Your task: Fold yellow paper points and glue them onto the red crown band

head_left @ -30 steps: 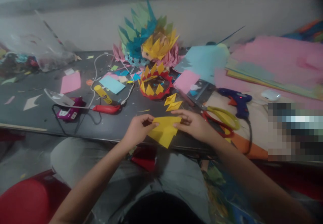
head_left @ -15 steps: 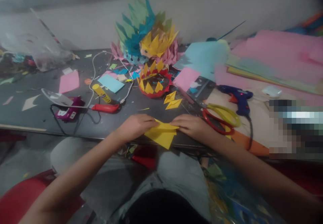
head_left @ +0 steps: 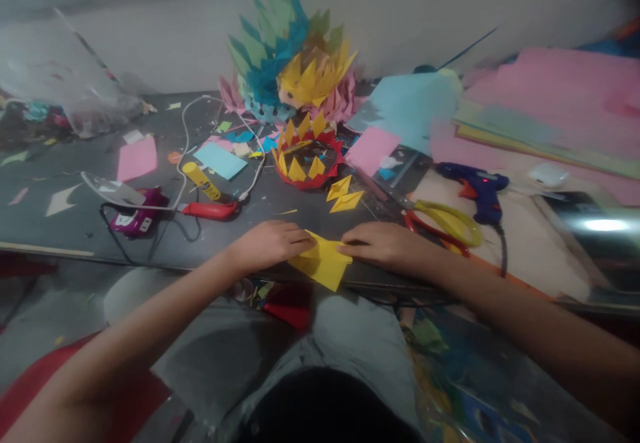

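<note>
Since a second ago both hands have rolled over, backs up, and the forearms have spread wider; the left hand (head_left: 267,242) pinches one side of the yellow paper (head_left: 327,264) and the right hand (head_left: 379,243) the other. The paper sits at the near edge of the counter (head_left: 65,230), one corner pointing toward the person, with two folded yellow pieces (head_left: 349,201) just beyond
</note>
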Demonstrator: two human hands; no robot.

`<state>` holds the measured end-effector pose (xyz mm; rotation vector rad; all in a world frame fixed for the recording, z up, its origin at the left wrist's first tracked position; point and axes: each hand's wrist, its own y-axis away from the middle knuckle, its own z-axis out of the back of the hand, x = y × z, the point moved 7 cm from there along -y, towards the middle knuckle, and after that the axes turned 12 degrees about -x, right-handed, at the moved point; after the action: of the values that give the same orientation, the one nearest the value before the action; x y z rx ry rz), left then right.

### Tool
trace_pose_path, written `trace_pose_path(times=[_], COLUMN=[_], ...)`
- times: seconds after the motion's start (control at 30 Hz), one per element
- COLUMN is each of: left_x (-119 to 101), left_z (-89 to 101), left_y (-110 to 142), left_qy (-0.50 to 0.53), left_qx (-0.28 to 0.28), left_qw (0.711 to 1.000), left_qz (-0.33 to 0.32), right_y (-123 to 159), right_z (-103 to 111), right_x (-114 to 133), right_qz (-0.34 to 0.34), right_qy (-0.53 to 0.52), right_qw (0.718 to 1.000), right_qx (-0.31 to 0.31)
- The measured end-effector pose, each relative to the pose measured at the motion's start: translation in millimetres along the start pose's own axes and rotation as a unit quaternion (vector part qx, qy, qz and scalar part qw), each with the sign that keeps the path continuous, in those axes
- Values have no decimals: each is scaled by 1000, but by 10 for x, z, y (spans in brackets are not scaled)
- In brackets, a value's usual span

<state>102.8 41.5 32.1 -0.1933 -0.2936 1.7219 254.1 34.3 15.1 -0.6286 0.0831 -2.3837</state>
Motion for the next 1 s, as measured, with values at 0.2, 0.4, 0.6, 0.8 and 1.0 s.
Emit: trace_pose_path(times=[0.2, 0.4, 0.6, 0.8, 1.0], left_x=[0, -2, -19, -30, -35], left_z=[23, -23, 3, -8, -13], left_y=[-22, -40, -53, -69, -64], left_qy=[22, -18, -15, -36, -39], left_qx=[9, 54, 28, 57, 60], left_qw=[1000, 997, 998, 996, 994], left_qz=[-17, -47, -60, -63, -77], right_y=[-4, 33, 39, 50, 24], right_z=[-26, -56, -21, -14, 23], right_x=[-58, -52, 29, 104, 185], right_qz=[-46, -18, 82, 155, 217], right_qy=[-31, -14, 10, 64, 62], right_qw=[998, 999, 997, 985, 974], right_qx=[8, 26, -5, 28, 16])
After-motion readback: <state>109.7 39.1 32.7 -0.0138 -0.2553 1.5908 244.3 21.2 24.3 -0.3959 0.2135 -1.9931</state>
